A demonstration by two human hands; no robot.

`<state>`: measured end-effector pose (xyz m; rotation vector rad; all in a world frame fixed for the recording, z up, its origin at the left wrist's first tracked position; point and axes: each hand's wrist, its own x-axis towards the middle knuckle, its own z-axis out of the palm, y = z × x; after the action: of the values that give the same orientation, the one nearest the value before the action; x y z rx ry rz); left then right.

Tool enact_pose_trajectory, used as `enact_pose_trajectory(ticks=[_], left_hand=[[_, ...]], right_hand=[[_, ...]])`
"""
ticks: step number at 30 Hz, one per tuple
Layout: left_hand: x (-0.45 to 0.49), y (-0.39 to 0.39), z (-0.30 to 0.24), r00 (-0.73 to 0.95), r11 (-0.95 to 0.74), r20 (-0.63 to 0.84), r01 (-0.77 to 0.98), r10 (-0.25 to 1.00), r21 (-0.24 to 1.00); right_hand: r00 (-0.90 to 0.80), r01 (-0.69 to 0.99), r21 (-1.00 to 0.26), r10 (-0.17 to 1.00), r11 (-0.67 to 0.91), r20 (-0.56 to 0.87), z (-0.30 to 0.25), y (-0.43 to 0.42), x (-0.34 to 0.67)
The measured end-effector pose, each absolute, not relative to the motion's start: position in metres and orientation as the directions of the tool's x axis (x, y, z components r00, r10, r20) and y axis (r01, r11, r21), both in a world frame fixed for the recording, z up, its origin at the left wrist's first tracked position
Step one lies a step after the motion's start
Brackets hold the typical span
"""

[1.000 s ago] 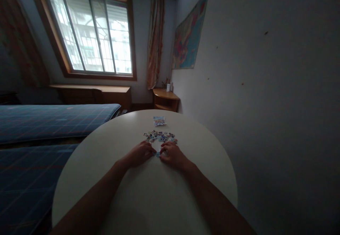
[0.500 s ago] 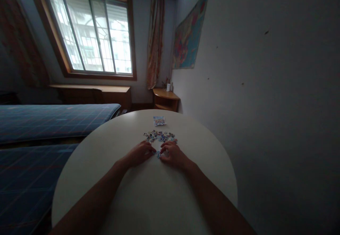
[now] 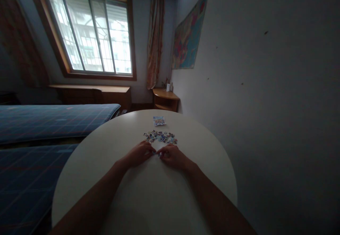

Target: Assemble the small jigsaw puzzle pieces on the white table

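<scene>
Small jigsaw puzzle pieces (image 3: 157, 154) are partly hidden between my fingertips on the table. My left hand (image 3: 140, 153) rests at their left side, closed with thumb and forefinger on their edge. From the right, my right hand (image 3: 172, 156) is closed over them too, its fingers curled and pinching. Just beyond both hands lies a loose pile of puzzle pieces (image 3: 160, 135), blue, white and dark. Behind that pile is a small printed packet (image 3: 159, 121), lying flat.
The round white table (image 3: 148, 199) fills the middle. At left are mattresses with a blue check (image 3: 53, 121). A bare wall (image 3: 255, 121) runs along the right. A desk (image 3: 114, 89) and a corner shelf (image 3: 164, 94) stand at the back.
My right hand's fingers have drawn in and closed over the small pieces, covering more of them. My left hand has barely moved.
</scene>
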<state>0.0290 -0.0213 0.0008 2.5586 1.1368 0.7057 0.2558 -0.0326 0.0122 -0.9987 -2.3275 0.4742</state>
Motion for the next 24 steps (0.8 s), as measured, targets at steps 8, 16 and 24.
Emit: enact_pose_trajectory(ticks=[8, 16, 24], left_hand=[[0.029, -0.023, 0.004, 0.576, -0.656, 0.314, 0.639, 0.755, 0.402], [0.034, -0.028, 0.008, 0.554, -0.656, 0.353, 0.601, 0.754, 0.456], [0.044, -0.034, 0.011, 0.509, -0.600, 0.326, 0.598, 0.796, 0.531]], right_hand=[[-0.517, 0.536, -0.592, 0.788, 0.602, 0.333, 0.009, -0.025, 0.258], [-0.513, 0.515, -0.624, 0.795, 0.587, 0.324, 0.011, -0.028, 0.257], [-0.493, 0.462, -0.631, 0.772, 0.623, 0.401, 0.009, -0.024, 0.257]])
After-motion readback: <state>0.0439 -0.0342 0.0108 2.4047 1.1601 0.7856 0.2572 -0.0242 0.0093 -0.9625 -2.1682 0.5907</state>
